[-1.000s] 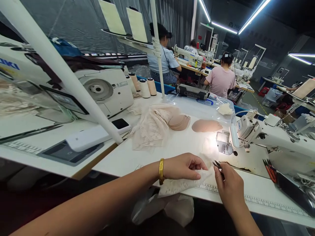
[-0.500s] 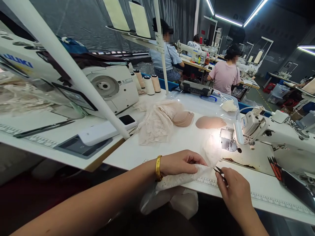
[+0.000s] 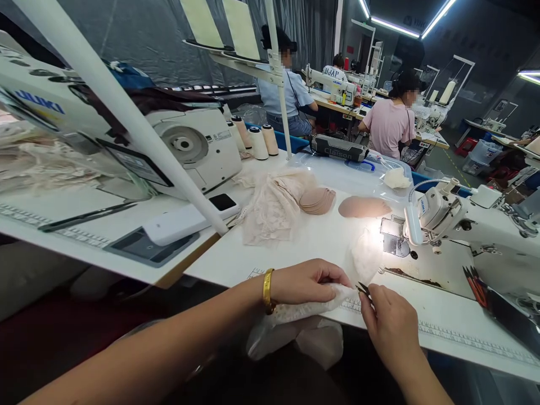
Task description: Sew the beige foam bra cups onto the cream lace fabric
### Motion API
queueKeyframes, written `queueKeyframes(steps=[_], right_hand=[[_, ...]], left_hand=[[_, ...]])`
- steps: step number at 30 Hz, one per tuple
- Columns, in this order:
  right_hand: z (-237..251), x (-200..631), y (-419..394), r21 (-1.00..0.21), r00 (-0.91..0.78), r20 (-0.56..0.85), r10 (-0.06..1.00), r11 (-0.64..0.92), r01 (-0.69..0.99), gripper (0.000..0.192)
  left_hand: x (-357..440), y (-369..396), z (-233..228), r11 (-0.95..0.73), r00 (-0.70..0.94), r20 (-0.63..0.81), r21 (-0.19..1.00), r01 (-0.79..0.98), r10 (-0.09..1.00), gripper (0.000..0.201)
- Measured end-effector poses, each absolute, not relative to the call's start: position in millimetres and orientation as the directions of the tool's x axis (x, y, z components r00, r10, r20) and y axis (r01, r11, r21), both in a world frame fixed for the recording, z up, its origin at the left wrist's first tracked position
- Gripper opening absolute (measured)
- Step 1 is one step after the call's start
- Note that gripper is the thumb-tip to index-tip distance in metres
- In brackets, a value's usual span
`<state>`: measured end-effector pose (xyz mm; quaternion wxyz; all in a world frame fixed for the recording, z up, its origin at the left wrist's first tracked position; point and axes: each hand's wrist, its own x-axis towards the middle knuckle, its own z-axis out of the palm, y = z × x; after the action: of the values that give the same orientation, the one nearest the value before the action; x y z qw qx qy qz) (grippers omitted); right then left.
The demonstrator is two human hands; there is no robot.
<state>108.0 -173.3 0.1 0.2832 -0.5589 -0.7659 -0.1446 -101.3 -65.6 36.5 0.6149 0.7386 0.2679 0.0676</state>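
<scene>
Left hand (image 3: 310, 281) pinching cream lace fabric piece (image 3: 314, 308) at white table (image 3: 295, 247) front edge, right hand (image 3: 390, 326) gripping small black thread snips (image 3: 363, 289), tips touching fabric, white sewing machine (image 3: 447, 216) beyond.

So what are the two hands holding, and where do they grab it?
The left hand pinches a white lace cloth at its top edge. The right hand holds small snips by the handle end, tips at the cloth.
</scene>
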Motion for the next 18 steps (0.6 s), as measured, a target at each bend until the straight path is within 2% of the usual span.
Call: queueKeyframes(steps=[4,6,9,11,12,14,15,18], right_hand=[[0,114,-173,-0.169,-0.172,0.587,0.791,0.327,0.93,0.034],[-4,135,-177,-0.188,-0.101,0.578,0.81,0.252,0.949,0.035],[-16,184,-184,-0.132,0.014,0.549,0.836,0.07,0.989,0.036],[-23,214,-187,-0.031,0.024,0.565,0.825,-0.009,0.999,0.041],[-26,225,-188,0.022,0.006,0.575,0.818,-0.023,0.999,0.046],[-29,234,-187,0.085,-0.016,0.597,0.802,-0.043,0.995,0.052],[-30,232,-186,0.081,-0.024,0.599,0.8,-0.03,0.996,0.053],[-32,212,-180,-0.026,-0.054,0.594,0.803,0.086,0.996,0.044]], left_hand=[[-112,-63,50,-0.234,0.847,-0.233,0.896,0.378,0.478,0.04],[-127,-55,65,-0.395,0.815,-0.19,0.8,0.452,0.547,0.038],[-150,-39,84,-0.554,0.639,0.051,0.554,0.621,0.767,0.042],[-152,-30,87,-0.566,0.522,0.229,0.439,0.698,0.822,0.046],[-146,-26,85,-0.574,0.512,0.262,0.418,0.704,0.818,0.047],[-124,-18,74,-0.588,0.549,0.229,0.444,0.676,0.804,0.046],[-108,-14,67,-0.572,0.57,0.175,0.494,0.655,0.803,0.046],[-56,1,45,-0.408,0.493,0.079,0.681,0.608,0.866,0.037]])
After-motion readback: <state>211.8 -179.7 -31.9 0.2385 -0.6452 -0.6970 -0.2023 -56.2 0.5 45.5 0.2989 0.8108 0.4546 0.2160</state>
